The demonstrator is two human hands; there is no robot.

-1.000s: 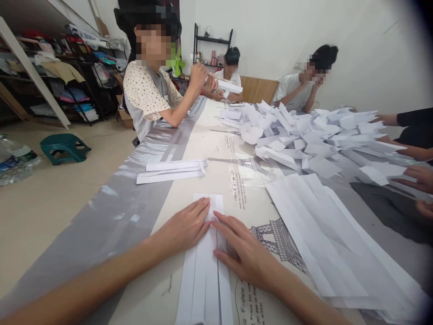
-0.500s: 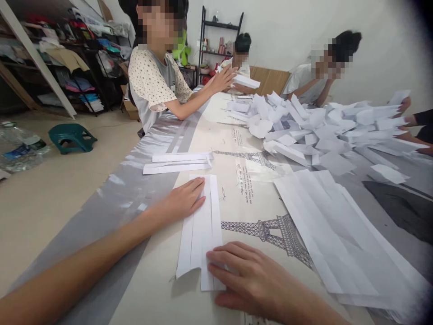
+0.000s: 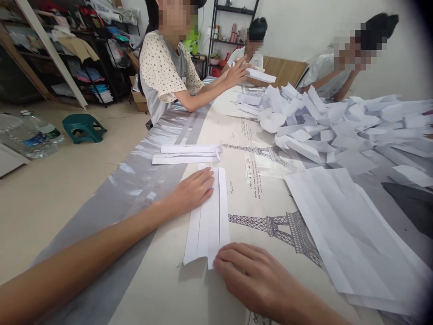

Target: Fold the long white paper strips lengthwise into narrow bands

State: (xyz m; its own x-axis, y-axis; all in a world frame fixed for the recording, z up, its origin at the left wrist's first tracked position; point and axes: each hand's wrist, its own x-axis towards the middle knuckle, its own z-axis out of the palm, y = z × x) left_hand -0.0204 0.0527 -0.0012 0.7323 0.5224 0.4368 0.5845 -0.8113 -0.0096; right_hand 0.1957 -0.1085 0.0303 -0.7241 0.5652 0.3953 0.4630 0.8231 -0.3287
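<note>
White folded paper strips (image 3: 209, 216) lie lengthwise in front of me on a cream tablecloth (image 3: 176, 289) printed with towers. My left hand (image 3: 191, 190) rests flat on the upper left part of the paper, its fingers stretched out. At the paper's lower right corner is my right hand (image 3: 248, 273), fingers bent and close together, their tips at the edge; whether they pinch it is hard to make out. Beyond my left hand lie two narrow folded strips (image 3: 186, 159). To the right is a stack of large creased white sheets (image 3: 352, 234).
A big heap of folded white papers (image 3: 338, 126) covers the far right of the table. Three people sit around the far side, one in a dotted sleeve (image 3: 155, 67) handling paper. A green stool (image 3: 84, 126) and plastic bottles (image 3: 37, 135) stand on the floor at left.
The view has shifted, so most things appear further right. My right hand has slid to the paper's lower corner, and the strip's near end sits higher. My left hand still lies on the paper.
</note>
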